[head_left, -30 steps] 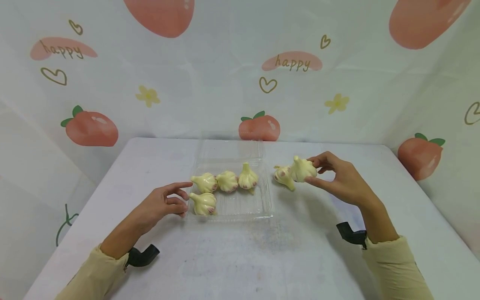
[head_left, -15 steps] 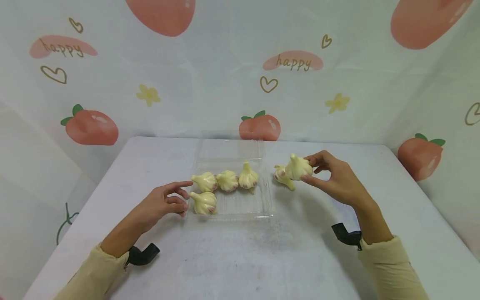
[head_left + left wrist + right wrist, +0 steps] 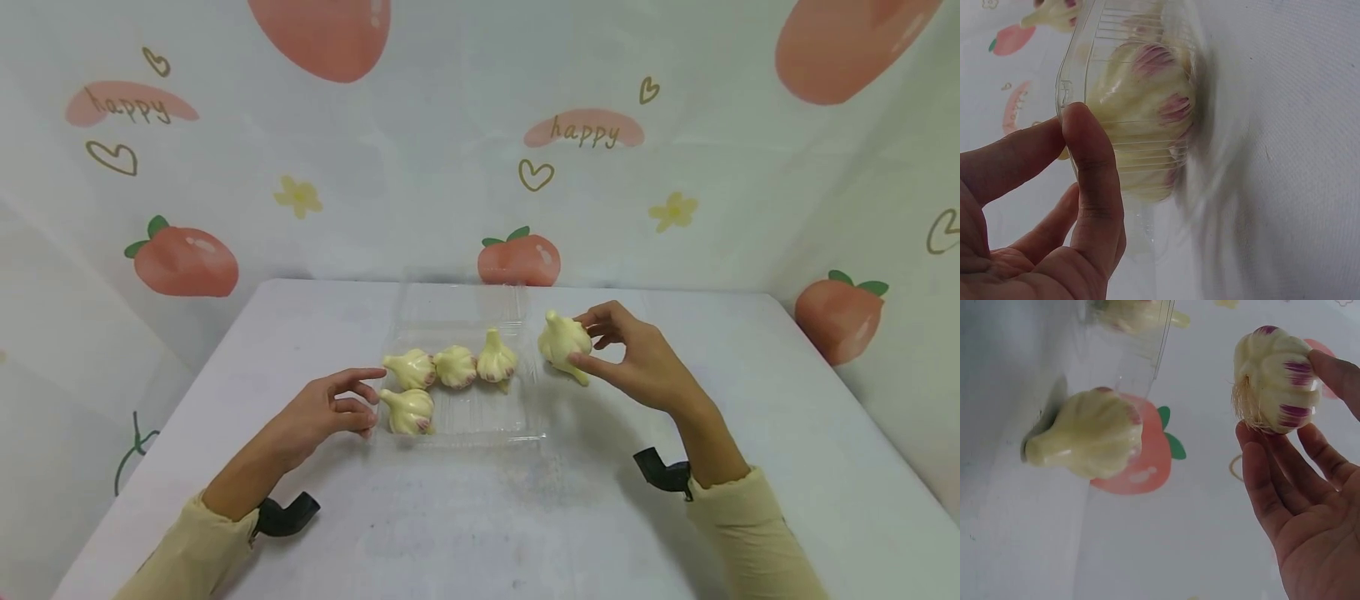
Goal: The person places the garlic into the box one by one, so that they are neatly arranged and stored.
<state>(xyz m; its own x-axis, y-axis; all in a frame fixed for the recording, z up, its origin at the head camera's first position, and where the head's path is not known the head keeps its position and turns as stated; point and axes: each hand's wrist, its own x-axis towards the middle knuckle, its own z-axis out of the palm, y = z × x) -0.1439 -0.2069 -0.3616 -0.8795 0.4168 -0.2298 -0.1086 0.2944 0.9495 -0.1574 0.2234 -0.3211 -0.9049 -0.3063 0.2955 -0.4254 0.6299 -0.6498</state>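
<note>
A clear plastic clamshell box (image 3: 483, 417) lies with its lid raised at the back. Several garlic bulbs sit inside, three in the rear row and one garlic bulb (image 3: 408, 412) at front left. My left hand (image 3: 318, 412) pinches the box's left rim (image 3: 1064, 84) between thumb and finger, seen in the left wrist view. Just right of the box, my right hand (image 3: 633, 354) holds a garlic bulb (image 3: 564, 342) by thumb and fingertips, above the table. Its purple streaks and root hairs show in the right wrist view. Another garlic bulb (image 3: 1088, 434) lies on the table, mostly hidden behind it in the head view.
The white-covered table (image 3: 450, 525) ends at a printed cloth backdrop (image 3: 420, 167). The transparent lid (image 3: 461, 302) leans toward that cloth. A black wrist mount (image 3: 287, 515) is strapped at the left cuff, another mount (image 3: 663, 471) at the right.
My right hand has moved left with the garlic bulb, closer to the box, and now overlaps the bulb on the table. My left hand has stayed at the rim.
</note>
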